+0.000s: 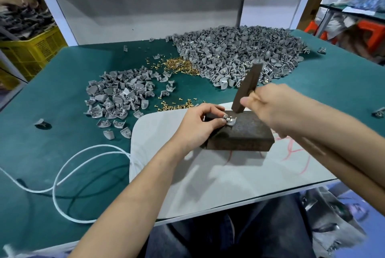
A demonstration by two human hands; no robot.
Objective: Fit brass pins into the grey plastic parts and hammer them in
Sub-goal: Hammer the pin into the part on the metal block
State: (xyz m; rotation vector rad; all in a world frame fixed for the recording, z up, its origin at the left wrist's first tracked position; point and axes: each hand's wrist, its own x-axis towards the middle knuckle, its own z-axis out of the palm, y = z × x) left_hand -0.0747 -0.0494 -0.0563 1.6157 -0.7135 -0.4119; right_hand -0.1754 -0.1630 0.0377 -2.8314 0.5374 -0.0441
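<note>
Hammer (249, 85) gripped in R hand (277, 108), L hand (195, 126) pinching grey part (230, 121).

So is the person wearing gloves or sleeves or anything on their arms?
No gloves. The left hand and the right hand are bare, and both arms are bare as far up as the picture shows. No sleeves, watch, bracelets or rings can be seen.

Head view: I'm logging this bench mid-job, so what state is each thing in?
Left hand: pinches the grey plastic part.
Right hand: grips the hammer.
Grey plastic part: lies on the metal block.
Hammer: tilted, lower end low over the metal block.
Brass pins: loose heap on the green mat.
</note>
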